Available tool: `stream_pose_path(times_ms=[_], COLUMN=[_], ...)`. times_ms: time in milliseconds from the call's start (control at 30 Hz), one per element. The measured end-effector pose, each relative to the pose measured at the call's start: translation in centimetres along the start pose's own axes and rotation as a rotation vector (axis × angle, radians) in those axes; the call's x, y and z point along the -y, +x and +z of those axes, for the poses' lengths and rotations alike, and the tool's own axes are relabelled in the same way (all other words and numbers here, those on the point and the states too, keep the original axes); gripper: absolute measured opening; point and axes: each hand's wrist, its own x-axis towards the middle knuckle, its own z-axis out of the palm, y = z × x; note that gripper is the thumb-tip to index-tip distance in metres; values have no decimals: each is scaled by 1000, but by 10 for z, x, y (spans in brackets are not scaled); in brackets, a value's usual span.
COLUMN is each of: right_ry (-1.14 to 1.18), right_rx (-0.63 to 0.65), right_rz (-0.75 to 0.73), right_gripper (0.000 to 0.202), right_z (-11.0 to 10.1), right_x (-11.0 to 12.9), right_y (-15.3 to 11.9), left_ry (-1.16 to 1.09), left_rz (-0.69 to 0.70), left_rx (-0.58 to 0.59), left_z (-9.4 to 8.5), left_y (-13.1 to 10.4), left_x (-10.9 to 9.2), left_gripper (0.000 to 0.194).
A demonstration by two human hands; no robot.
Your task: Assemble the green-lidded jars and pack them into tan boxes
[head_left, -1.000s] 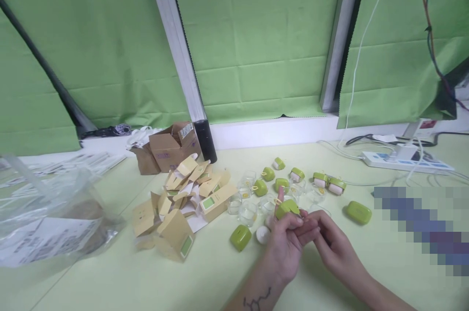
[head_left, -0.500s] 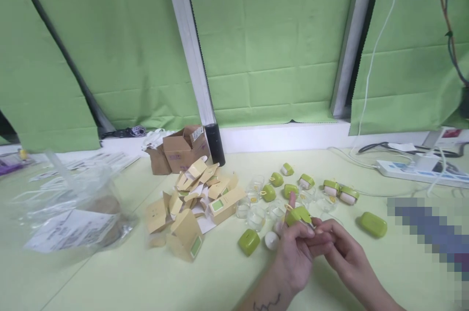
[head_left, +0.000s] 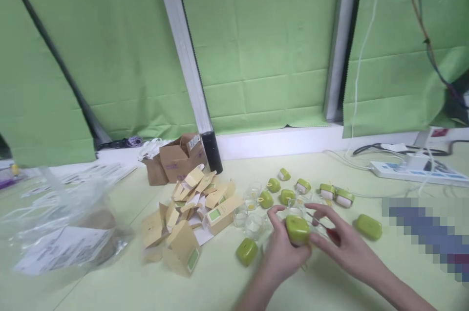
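Observation:
My left hand is wrapped round a green case, its rounded face turned up. On the right, my right hand touches the side of that case and has a thin tool with a reddish handle between its fingers. A green lid lies to the left of my hands, and a longer green lid to the right. Behind them are several small green cases, some with white lower parts, among clear cups.
Opened yellow cartons are piled left of the cups. Behind them stand a brown box and a black cylinder. A clear bag lies far left, a power strip back right.
The green case in my left hand has turned, showing its rounded face. My right hand has shifted slightly right and up, and the red-handled tool now shows in it. The view has shifted slightly.

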Motion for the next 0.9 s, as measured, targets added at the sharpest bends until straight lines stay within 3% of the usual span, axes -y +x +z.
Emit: stream_pose_path(times_ms=[100, 233, 300, 367, 433, 500, 567, 733, 900], right_ry=[4, 248, 393, 500, 547, 506, 418, 326, 327], right_rx=[116, -26, -82, -49, 25, 52, 15, -121, -36], right_rz=[-54, 174, 297, 338, 324, 276, 203, 105, 93], right_gripper=[29, 41, 46, 43, 41, 41, 39, 32, 37], right_z=[-1, -6, -9, -9, -7, -3, -1, -2, -7], right_x=[6, 8, 9, 10, 11, 11, 11, 8, 4], right_y=[4, 8, 8, 6, 4, 1, 0, 1, 1], left_ry=[164, 147, 90, 57, 78, 113, 110, 73, 97], left_rz=[-4, -48, -68, -58, -27, -14, -37, -67, -92], left_rx=[151, 234, 260, 224, 105, -16, -65, -78, -25], left_z=[2, 3, 3, 5, 8, 11, 12, 10, 8], left_y=[-6, -8, -6, -2, 1, 4, 6, 6, 4], left_x=[-2, -6, -6, -3, 0, 2, 2, -1, 0], left_gripper=[78, 81, 69, 43, 27, 28, 31, 32, 29])
